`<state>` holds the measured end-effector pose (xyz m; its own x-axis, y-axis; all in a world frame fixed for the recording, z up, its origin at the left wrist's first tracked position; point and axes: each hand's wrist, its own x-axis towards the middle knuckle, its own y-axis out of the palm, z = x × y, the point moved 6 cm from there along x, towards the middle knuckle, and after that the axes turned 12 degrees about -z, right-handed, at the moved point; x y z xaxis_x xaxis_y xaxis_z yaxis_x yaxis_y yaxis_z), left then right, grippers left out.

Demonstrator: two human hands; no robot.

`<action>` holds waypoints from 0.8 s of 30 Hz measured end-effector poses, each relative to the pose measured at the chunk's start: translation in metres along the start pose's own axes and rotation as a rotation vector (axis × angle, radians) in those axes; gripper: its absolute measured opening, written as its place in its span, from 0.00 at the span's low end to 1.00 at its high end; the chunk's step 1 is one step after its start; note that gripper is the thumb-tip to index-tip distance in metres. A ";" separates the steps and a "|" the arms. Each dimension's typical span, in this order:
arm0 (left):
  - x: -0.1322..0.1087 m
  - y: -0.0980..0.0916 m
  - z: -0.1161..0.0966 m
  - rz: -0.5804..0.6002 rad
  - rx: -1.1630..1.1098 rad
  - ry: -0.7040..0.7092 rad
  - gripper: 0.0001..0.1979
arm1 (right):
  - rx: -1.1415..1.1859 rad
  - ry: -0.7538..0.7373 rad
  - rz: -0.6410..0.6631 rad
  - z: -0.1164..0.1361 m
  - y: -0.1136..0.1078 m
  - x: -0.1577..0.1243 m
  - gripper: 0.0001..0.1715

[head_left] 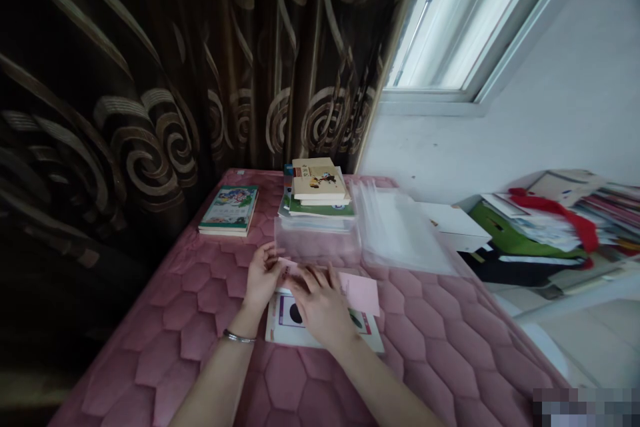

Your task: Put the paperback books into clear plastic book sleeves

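A white book or card sheet with dark pictures in coloured frames (280, 332) lies on the pink quilted cover. Across its upper part is a pink paper strip (364, 293), slightly tilted. My left hand (263, 277), with a silver bracelet at the wrist, pinches the strip's left end. My right hand (323, 303) lies over the middle of the strip and the sheet, its fingers spread. Clear plastic film (317, 240) lies just beyond my hands.
A stack of books (320, 183) stands at the back middle, green-covered books (230, 207) at the back left. Clear plastic sleeves (400, 230) lie right of the stack. Beyond them are a white box (457, 227) and piled papers (530, 227). A patterned curtain (240, 67) hangs behind.
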<state>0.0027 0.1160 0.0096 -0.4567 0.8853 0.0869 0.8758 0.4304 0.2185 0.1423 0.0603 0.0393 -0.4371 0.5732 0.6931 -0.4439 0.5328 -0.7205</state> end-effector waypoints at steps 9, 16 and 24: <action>-0.006 -0.002 -0.006 -0.074 0.129 0.102 0.17 | 0.011 0.005 0.003 -0.002 0.003 -0.002 0.17; -0.007 -0.003 -0.004 -0.095 0.168 0.179 0.15 | -0.006 0.011 -0.028 -0.002 0.003 0.000 0.17; -0.007 0.000 0.000 -0.060 0.157 0.159 0.17 | 0.051 0.038 -0.058 -0.003 -0.001 0.003 0.16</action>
<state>0.0058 0.1100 0.0086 -0.5171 0.8237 0.2328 0.8540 0.5150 0.0747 0.1440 0.0634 0.0423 -0.3798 0.5665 0.7313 -0.5069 0.5338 -0.6768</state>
